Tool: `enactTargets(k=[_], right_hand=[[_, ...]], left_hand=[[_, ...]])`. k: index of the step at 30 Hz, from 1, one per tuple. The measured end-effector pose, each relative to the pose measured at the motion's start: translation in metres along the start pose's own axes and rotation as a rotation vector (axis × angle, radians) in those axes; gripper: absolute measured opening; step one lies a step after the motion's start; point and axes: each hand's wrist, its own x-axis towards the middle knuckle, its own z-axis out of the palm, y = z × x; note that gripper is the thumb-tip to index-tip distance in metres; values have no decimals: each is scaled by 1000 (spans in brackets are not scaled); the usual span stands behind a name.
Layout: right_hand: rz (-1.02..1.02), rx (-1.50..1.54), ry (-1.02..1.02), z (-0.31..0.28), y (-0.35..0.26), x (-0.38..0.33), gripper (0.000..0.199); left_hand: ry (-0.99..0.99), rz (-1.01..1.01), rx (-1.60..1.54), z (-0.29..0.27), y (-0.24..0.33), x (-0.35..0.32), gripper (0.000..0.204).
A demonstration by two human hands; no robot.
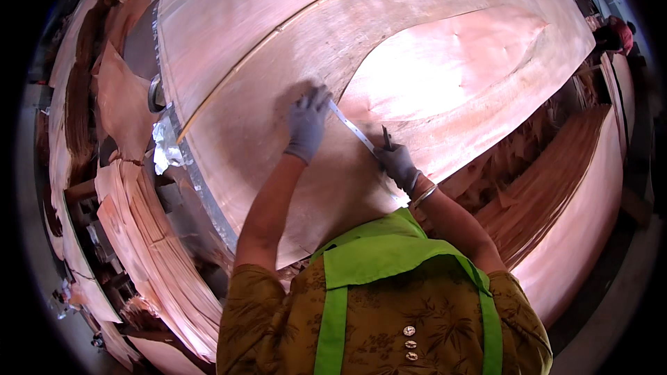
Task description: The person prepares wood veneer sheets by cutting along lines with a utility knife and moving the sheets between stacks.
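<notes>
My left hand (pixel 308 125), in a grey glove, rests on a broad, pale wood veneer sheet (pixel 257 146). Its fingers close at one end of a narrow white tape strip (pixel 354 130) with small dots or holes along it. The strip runs taut down to my right hand (pixel 399 165), gloved alike, whose fingers are closed on its other end. A slim dark tool (pixel 386 136) sticks up from the right hand; its kind I cannot make out. Just beyond the strip, a brightly lit, leaf-shaped piece of veneer (pixel 445 69) shows on the sheet.
A long thin yellowish stick (pixel 278 29) crosses the sheet. At its left edge are a dark ring-shaped roll (pixel 155 94) and crumpled white scraps (pixel 167 144). Stacked veneer stands left (pixel 149 236) and right (pixel 549 180). Another person (pixel 617 35) in red is at the far right.
</notes>
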Motion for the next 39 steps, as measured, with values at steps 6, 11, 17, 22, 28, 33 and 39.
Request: enactTargets(k=[6, 11, 17, 22, 28, 33, 39], right_hand=[[115, 26, -85, -6, -13, -10, 21], [238, 295, -249, 18, -15, -42, 15], [244, 442, -414, 40, 7, -64, 25], [-5, 432, -289, -64, -19, -60, 26], [-129, 313, -32, -196, -9, 5, 15], [-7, 252, -67, -241, 13, 48, 11], [-388, -171, -117, -253, 29, 54, 41]], left_hand=[[-181, 355, 46, -21, 4, -20, 43], [-179, 322, -37, -21, 7, -25, 42], [-131, 273, -106, -19, 4, -24, 48], [-170, 65, -409, -40, -4, 1, 56], [57, 48, -417, -15, 108, 44, 58], [-145, 147, -145, 1, 231, 89, 54], [-244, 267, 46, 29, 265, 91, 44]])
